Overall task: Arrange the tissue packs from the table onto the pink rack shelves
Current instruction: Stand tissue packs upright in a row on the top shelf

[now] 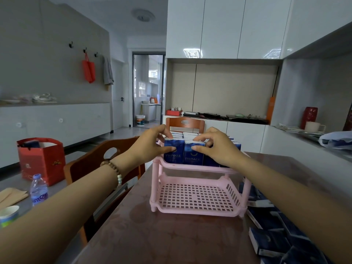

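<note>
A pink two-tier rack (198, 204) stands on the brown table. Its top shelf is filled with upright dark blue tissue packs (193, 155) in rows. Its bottom shelf holds nothing. My left hand (150, 144) pinches the front left pack (172, 153), thumb on its face and fingers over its top. My right hand (216, 147) grips the front pack next to it the same way. Several loose tissue packs (270, 242) lie in a heap on the table at the lower right.
A wooden chair (99, 164) stands at the table's left edge, another behind the rack. On a grey table to the left are a red gift bag (41, 161), a water bottle (38, 189) and a paper cup (8, 214). A white counter runs along the right.
</note>
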### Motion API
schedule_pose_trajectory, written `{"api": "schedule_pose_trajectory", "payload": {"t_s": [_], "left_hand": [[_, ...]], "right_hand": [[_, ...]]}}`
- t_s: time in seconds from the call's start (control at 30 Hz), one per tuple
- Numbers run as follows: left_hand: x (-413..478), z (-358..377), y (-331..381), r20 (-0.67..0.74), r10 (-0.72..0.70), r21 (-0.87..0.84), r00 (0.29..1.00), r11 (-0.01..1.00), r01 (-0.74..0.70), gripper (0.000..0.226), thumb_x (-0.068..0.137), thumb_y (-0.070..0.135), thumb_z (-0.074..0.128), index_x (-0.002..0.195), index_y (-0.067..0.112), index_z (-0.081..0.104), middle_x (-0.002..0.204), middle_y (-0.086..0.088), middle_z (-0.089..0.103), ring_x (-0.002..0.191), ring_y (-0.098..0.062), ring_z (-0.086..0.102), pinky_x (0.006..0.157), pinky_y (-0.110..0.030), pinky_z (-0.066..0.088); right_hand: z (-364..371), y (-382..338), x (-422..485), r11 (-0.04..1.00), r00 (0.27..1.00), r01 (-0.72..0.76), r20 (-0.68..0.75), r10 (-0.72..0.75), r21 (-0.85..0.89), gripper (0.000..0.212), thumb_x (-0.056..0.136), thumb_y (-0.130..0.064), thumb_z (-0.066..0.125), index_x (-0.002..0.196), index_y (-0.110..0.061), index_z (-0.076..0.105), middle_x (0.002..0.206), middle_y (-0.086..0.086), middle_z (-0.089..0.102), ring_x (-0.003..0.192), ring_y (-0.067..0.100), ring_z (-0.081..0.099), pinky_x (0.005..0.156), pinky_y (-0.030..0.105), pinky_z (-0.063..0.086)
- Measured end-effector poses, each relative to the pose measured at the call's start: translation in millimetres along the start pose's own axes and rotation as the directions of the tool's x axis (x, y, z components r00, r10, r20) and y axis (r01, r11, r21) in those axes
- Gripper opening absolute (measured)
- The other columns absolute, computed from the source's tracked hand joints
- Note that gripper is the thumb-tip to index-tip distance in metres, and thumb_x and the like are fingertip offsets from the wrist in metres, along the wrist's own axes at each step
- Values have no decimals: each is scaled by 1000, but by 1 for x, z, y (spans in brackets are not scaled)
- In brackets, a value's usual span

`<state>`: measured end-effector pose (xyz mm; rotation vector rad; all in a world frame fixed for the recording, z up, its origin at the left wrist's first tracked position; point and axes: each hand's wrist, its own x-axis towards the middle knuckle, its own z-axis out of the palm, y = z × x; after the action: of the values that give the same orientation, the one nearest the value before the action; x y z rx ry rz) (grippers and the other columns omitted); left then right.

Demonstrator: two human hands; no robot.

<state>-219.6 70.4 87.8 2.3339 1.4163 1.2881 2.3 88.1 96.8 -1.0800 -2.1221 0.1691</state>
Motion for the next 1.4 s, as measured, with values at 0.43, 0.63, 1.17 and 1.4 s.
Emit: {"api": "schedule_pose_trajectory", "payload": {"t_s": [0.43,0.63,1.17,1.4], "left_hand": [[-17,3,3,-75,-29,117,997,992,38,40,79,30,72,114,28,53,127,4,47,97,-7,50,63,-10,42],[-53,-2,30,-60,14,81,998,997,-9,34,79,32,71,109,27,56,116,7,51,88,-8,54,67,-14,46],[-214,28,90,417,-76,-70,906,991,116,42,78,51,58,110,24,59,104,17,59,95,-1,57,76,-11,49],[-220,46,93,519,-93,-124,850,975,183,66,77,51,61,136,28,41,135,8,47,112,-8,55,92,-22,51]], "right_hand": [[-7,1,-13,1000,1000,-9,-29,9,4,40,84,-31,66,122,-23,57,119,-4,46,79,17,60,74,28,52],[-29,-11,-47,998,1000,-7,-30,9,68,41,84,-28,66,123,-24,54,121,-10,42,84,9,62,74,21,52],[-13,-52,-228,958,751,-252,653,102,140,73,65,-68,58,131,-44,41,128,-28,46,115,-7,51,101,26,43],[-5,-54,-250,962,679,-255,727,104,101,85,69,-56,70,138,-48,21,137,-37,28,123,-11,37,97,11,40]]}}
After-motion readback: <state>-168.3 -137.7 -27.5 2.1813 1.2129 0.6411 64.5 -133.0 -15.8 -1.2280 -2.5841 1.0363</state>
